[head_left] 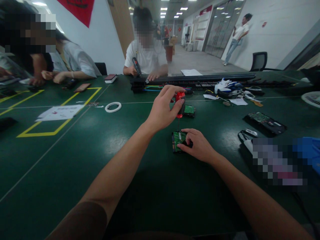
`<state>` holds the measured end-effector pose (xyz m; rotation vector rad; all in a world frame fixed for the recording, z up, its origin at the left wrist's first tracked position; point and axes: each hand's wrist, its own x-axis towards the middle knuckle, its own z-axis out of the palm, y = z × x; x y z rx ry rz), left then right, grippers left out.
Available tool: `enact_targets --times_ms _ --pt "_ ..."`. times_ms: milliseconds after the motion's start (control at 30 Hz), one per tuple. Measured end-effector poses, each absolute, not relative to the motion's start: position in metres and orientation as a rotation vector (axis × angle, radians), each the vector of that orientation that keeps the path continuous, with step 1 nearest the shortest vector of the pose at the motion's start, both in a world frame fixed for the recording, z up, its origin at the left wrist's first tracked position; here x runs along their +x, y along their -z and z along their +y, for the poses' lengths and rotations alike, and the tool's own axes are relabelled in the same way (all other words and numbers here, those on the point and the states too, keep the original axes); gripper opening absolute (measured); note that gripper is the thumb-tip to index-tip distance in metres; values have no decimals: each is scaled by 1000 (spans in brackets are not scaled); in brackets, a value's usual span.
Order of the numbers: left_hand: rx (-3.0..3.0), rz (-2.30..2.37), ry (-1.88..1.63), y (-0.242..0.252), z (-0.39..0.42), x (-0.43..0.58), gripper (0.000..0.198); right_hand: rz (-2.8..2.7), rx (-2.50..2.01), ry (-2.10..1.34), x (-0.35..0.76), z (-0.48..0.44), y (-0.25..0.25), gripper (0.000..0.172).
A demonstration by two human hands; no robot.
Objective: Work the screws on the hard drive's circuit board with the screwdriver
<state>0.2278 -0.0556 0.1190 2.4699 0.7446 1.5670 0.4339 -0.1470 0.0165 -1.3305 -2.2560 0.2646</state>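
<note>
My left hand point(161, 110) is closed around the red and black handle of a screwdriver point(180, 96). The screwdriver stands upright, its thin shaft running down to the far edge of a small hard drive point(176, 137); whether the tip sits in a screw is too small to tell. That drive lies on the table with its green circuit board up. From the right, my right hand point(198, 145) grips the drive, thumb on the near part and fingers at the far edge, covering its right side. Just behind the screwdriver lies a second small drive point(189, 110), green board up.
A larger hard drive point(266, 123) lies to the right, near a white power strip point(248, 145). A white ring point(113, 107) and papers point(58, 112) are on the left. Across the table point(120, 186), a person works with a power screwdriver point(136, 66) by long black bars point(212, 78). Gloves point(228, 86) lie nearby.
</note>
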Motion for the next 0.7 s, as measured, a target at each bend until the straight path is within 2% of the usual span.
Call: enact_targets --times_ms 467,633,700 --pt "2364 728 -1563 -117 -61 231 23 -2268 -1324 -246 434 -147 -17 34" --pt "2300 724 -1569 -109 -56 235 49 -2272 -1318 -237 435 -146 -15 33" --pt "2295 708 -1555 -108 -55 236 52 -2271 -1315 -233 435 -146 -15 33"
